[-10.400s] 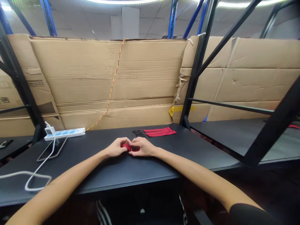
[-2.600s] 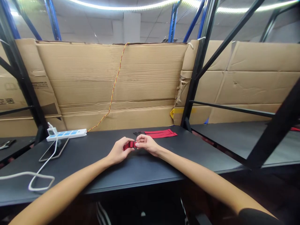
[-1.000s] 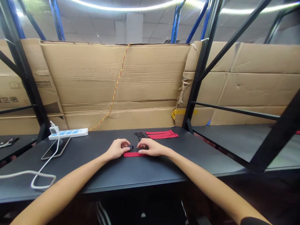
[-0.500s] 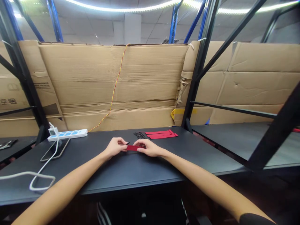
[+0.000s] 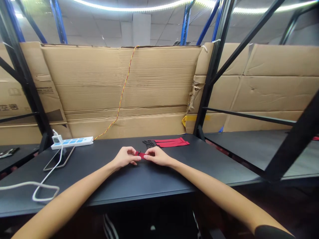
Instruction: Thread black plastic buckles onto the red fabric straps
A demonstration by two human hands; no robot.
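A short stretch of red webbing strap (image 5: 142, 155) shows between my two hands, just above the black tabletop. My left hand (image 5: 126, 156) pinches its left end. My right hand (image 5: 157, 156) grips the other end between thumb and fingers. A small black buckle (image 5: 139, 153) sits on the strap close to my left fingertips; whether the strap is threaded through it I cannot tell. Behind my right hand lies a little pile of black buckles (image 5: 149, 144). Several red straps (image 5: 171, 142) lie flat to the right of that pile.
At the left rear stands a white power strip (image 5: 77, 142) with a plug and white cable (image 5: 37, 192). A phone or tablet (image 5: 59, 158) lies in front of it. Cardboard (image 5: 99, 83) walls the back, and black rack posts (image 5: 208, 86) flank the table (image 5: 139, 186).
The black buckle, earlier at my left fingertips above the strap's end, now lies on the strap. My right hand has shifted slightly, and less red strap shows between the hands.
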